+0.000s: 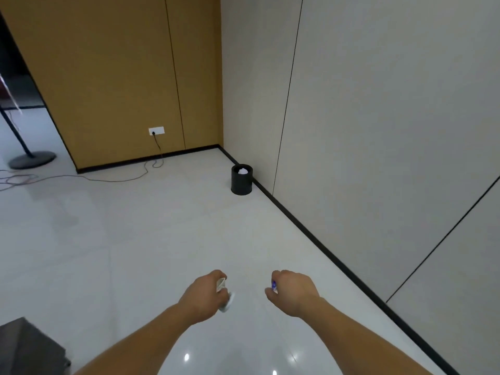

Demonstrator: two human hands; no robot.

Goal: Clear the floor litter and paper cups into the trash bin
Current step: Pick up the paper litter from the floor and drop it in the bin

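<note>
Left hand (207, 292), right hand (292, 289) forward, fists around litter (222, 284).

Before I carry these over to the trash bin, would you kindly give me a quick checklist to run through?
1. Left hand grips white paper litter: ok.
2. Right hand grips a small item with blue on it: ok.
3. Black trash bin stands upright, top open: ok.
4. Room left above the white crumpled paper in the bin: cannot tell.
5. Floor straight ahead to the bin free of the cable, which lies left: ok.
</note>
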